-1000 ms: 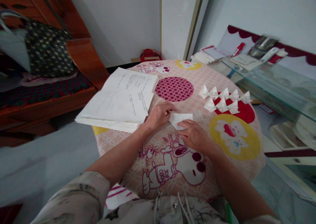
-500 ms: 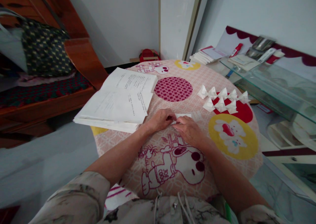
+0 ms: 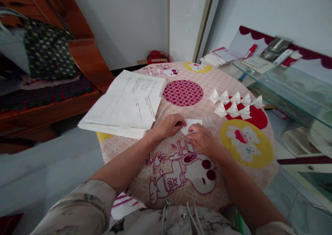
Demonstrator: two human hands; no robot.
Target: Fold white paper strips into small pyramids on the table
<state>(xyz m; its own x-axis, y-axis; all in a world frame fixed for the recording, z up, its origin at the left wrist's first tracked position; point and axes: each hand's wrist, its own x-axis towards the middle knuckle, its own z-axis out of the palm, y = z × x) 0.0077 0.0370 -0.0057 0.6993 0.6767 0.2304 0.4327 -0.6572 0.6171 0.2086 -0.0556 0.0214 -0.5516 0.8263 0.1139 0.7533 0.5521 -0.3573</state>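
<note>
A small folded piece of white paper (image 3: 193, 122) lies on the patterned tablecloth between my two hands. My left hand (image 3: 171, 125) is closed on the paper's left edge, fingertips pinched together. From the near right side my right hand (image 3: 201, 137) grips the paper's lower edge, its fingers bent and partly hiding it. To the right stand several pointed folded paper shapes (image 3: 233, 109), set in two rows. Left of my hands an open book (image 3: 124, 105) with printed white pages rests near the table's edge.
The round table wears a pink cloth (image 3: 171, 110) with cartoon prints. Beside it on the right is a glass shelf (image 3: 287, 86) holding a red marker (image 3: 250, 51) and a metal container (image 3: 278, 45). A wooden bench (image 3: 85, 62) with a dark patterned bag (image 3: 48, 50) stands at left.
My right hand has shifted slightly right and toward me, away from my left hand. More of the white paper between them now shows. My left hand has stayed in place.
</note>
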